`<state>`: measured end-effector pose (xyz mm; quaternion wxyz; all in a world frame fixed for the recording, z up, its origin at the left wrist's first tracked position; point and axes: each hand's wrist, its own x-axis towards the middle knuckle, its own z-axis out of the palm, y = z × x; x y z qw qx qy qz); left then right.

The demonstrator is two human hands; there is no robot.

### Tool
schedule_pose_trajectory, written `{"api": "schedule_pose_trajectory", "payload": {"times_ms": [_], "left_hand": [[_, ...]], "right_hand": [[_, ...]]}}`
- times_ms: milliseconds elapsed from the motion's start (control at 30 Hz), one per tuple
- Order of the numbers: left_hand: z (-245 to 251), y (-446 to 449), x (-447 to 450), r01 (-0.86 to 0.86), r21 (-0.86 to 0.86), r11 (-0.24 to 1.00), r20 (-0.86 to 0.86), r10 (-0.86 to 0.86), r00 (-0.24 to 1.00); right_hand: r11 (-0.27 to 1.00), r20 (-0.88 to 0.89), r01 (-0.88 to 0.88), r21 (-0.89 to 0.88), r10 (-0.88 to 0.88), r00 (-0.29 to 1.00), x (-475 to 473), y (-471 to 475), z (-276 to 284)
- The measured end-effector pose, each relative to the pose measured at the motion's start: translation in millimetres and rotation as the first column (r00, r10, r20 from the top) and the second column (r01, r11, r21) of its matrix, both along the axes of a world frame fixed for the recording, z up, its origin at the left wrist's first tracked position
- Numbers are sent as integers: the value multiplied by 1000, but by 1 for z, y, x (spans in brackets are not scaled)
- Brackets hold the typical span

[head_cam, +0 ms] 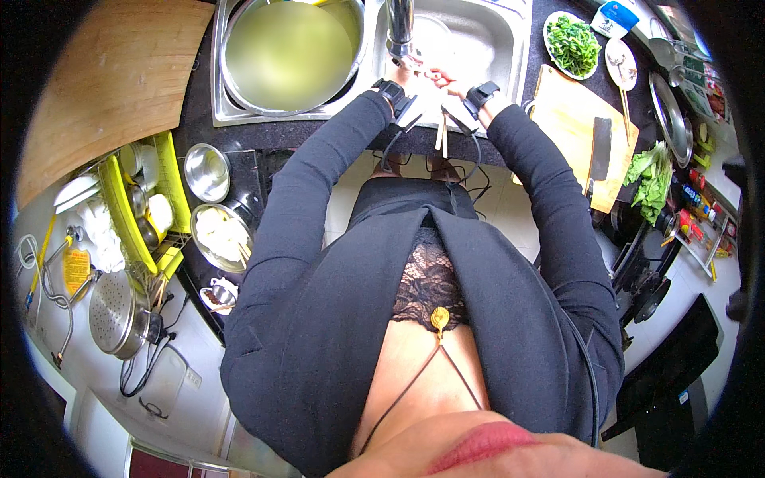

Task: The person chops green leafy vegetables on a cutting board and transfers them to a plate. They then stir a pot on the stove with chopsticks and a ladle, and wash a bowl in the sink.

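Both of my hands are over the right basin [508, 36] of the steel sink, under the metal faucet [400, 27]. My left hand [407, 73] is right below the spout, partly hidden by it. My right hand [455, 87] is close beside it, fingers bent toward the left. Glare washes out the space between them, so what they hold cannot be made out. A pair of pale chopsticks [441, 136] juts over the sink's front edge below my hands; whether a hand grips them is unclear. A round dish [431, 30] lies in the basin behind the faucet.
A large metal basin [358, 42] fills the left sink bowl. At right are a plate of chopped greens [572, 46], a cutting board [562, 113] with a cleaver [600, 146], and lettuce [651, 182]. Left stand steel bowls [207, 173] and a yellow-green dish rack [122, 209].
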<state>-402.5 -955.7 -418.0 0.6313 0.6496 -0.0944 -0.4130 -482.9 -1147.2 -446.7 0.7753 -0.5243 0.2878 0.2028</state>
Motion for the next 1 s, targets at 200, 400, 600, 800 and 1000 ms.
{"api": "schedule_pose_trajectory", "payload": {"times_ms": [200, 400, 600, 800, 1000], "left_hand": [[39, 6, 12, -79, 73, 994, -145, 89, 985], [73, 10, 24, -36, 103, 994, -626, 93, 774], [60, -7, -33, -325, -71, 943, -578, 227, 784], [73, 5, -22, -174, -5, 985, -451, 153, 879], [66, 16, -1, 109, 265, 958, 386, -209, 898]], "right_hand": [[723, -34, -354, -593, 416, 909, 20, -22, -4], [390, 11, -331, -859, 661, 751, 54, -28, 52], [268, -207, -674, -688, 818, 536, -44, -40, 10], [619, -182, -585, -524, 589, 787, 17, -26, 27], [510, -72, -503, -698, 649, 758, 55, -26, 142]]}}
